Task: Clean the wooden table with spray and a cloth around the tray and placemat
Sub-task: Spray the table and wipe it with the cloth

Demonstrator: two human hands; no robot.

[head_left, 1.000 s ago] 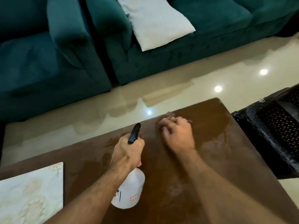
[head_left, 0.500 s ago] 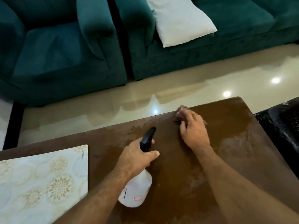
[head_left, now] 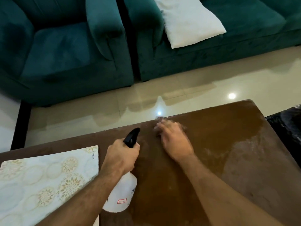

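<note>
Left hand (head_left: pixel 121 156): we see it gripping the spray bottle (head_left: pixel 120 194) by its neck.
Right hand (head_left: pixel 175 141): flat, pressing the cloth (head_left: pixel 160 119) at the table (head_left: pixel 228 160) far edge.
Placemat (head_left: pixel 44 180): near-left corner.

head cam | single view | looks forward and down from above table (head_left: pixel 211 160) | hands close below | sofas (head_left: pixel 211 62) beyond floor
</note>
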